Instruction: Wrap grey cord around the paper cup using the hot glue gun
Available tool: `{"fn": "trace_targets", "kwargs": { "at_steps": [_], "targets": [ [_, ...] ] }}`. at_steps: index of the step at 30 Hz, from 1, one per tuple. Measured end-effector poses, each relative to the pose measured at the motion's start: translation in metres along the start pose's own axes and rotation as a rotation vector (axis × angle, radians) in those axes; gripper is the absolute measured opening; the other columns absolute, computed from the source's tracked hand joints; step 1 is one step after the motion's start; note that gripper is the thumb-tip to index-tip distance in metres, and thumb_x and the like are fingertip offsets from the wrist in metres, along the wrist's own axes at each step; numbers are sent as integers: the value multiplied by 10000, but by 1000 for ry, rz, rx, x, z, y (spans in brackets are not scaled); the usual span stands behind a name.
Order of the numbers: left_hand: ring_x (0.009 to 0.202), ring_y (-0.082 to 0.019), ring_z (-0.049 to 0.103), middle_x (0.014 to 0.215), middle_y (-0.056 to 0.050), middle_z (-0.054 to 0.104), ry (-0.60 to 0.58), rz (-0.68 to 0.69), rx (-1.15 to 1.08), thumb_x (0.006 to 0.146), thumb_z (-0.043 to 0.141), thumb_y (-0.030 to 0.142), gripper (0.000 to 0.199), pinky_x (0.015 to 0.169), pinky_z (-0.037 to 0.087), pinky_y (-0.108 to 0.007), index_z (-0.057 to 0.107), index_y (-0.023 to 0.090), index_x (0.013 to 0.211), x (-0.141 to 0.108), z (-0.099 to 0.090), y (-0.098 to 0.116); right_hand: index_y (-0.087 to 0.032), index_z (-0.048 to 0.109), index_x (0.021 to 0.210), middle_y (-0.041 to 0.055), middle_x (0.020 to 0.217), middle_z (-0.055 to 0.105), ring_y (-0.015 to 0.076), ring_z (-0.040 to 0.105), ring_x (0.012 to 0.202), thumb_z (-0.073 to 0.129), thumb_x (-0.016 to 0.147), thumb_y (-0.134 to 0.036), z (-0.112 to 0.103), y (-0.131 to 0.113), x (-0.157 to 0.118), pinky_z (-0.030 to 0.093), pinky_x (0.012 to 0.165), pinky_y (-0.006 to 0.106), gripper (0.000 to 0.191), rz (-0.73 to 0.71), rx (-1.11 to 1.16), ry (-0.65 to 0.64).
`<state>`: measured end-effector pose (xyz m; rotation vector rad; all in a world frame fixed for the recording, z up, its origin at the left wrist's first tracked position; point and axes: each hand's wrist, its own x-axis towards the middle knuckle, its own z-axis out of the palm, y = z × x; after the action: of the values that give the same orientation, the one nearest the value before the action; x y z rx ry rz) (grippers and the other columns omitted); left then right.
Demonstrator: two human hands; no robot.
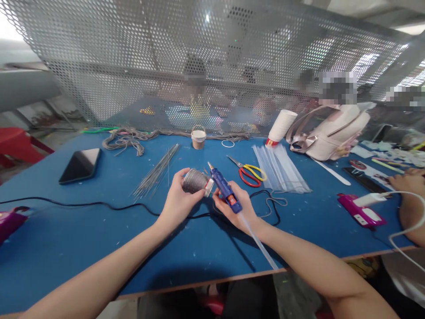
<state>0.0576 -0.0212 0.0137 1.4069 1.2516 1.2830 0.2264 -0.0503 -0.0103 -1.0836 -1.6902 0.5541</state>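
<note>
My left hand (181, 195) is closed around a small cup wrapped in grey cord (195, 180), tipped on its side with its red and white end toward the right. In my right hand (239, 204) is a blue glue gun (225, 188), nozzle pointing up and left beside the cup. A long clear glue stick (259, 243) sticks out of the gun's rear. Grey cord (277, 201) trails on the table right of my right hand. Scissors with red and yellow handles (250, 174) lie beyond that hand.
On the blue table (99, 235) are a tablet (80, 165), grey wires (157, 170), a small pail (198, 139), clear glue sticks (280, 170), stacked paper cups (281, 126), a backpack (335, 133) and a purple power strip (361, 212). Another person's hand (410, 184) rests at the right.
</note>
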Motion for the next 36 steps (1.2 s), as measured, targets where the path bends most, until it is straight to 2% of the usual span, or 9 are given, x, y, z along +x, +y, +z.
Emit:
{"fn": "trace_targets", "kwargs": {
  "at_steps": [3, 10, 15, 19, 22, 26, 29, 31, 36],
  "targets": [
    [753, -184, 658, 877, -11, 643, 57, 8, -62, 578, 758, 278, 671, 719, 530, -358, 441, 187, 1162, 3, -1, -2, -206, 522, 910, 16, 788, 633, 131, 570, 642, 578, 854, -260, -1, -8, -8, 486, 644, 251, 96, -109, -14, -97],
    [685, -172, 670, 820, 11, 655, 112, -42, -219, 547, 796, 266, 748, 683, 548, -349, 410, 188, 1183, 10, -4, -9, -167, 516, 1028, 103, 833, 673, 189, 641, 727, 390, 962, -267, -4, -16, -17, 484, 613, 282, 173, -651, -121, -302],
    [603, -132, 642, 791, 17, 664, 154, -110, -319, 607, 767, 216, 686, 673, 557, -333, 397, 191, 1184, 15, -9, -3, -168, 580, 897, 115, 936, 736, 147, 641, 643, 308, 1000, -158, -8, -24, -20, 463, 539, 268, 291, -826, -251, -428],
    [669, -142, 654, 858, 1, 664, 246, -59, -353, 596, 763, 210, 653, 670, 563, -324, 397, 208, 1137, 26, -20, 0, -183, 606, 821, 125, 994, 749, 131, 617, 561, 340, 996, -180, -25, -31, -19, 480, 488, 262, 318, -946, -232, -429],
    [661, -144, 648, 828, 25, 630, 289, 23, -273, 594, 757, 245, 675, 696, 556, -339, 388, 209, 1158, 34, -30, -4, -225, 615, 869, 80, 907, 753, 156, 686, 673, 404, 983, -215, -39, -29, -18, 551, 597, 263, 240, -793, -169, -280],
    [732, -160, 655, 869, 9, 617, 290, 122, -128, 603, 751, 270, 703, 752, 539, -352, 387, 197, 1200, 37, -34, -8, -242, 615, 893, 37, 766, 713, 174, 660, 570, 598, 880, -300, -43, -24, -11, 550, 565, 295, 62, -255, -121, 132],
    [862, -181, 646, 961, -29, 600, 267, 184, -64, 597, 752, 271, 707, 760, 535, -338, 399, 194, 1204, 32, -30, -6, -214, 603, 826, -27, 566, 597, 134, 558, 438, 604, 862, -362, -40, -24, 0, 496, 485, 262, 153, 127, -41, 77],
    [904, -189, 636, 1021, -50, 589, 237, 218, -16, 606, 747, 284, 699, 741, 536, -328, 406, 199, 1211, 27, -27, -5, -209, 565, 754, -66, 475, 485, 115, 489, 408, 614, 845, -399, -38, -24, 5, 443, 448, 235, 216, 235, -23, -4],
    [844, -163, 625, 1142, -63, 590, 168, 296, 183, 672, 698, 284, 617, 734, 533, -324, 449, 228, 1233, 16, -21, -6, -210, 477, 667, -57, 544, 457, 93, 396, 475, 616, 817, -389, -34, -24, 6, 368, 462, 215, 271, 97, -111, -96]
  ]
}}
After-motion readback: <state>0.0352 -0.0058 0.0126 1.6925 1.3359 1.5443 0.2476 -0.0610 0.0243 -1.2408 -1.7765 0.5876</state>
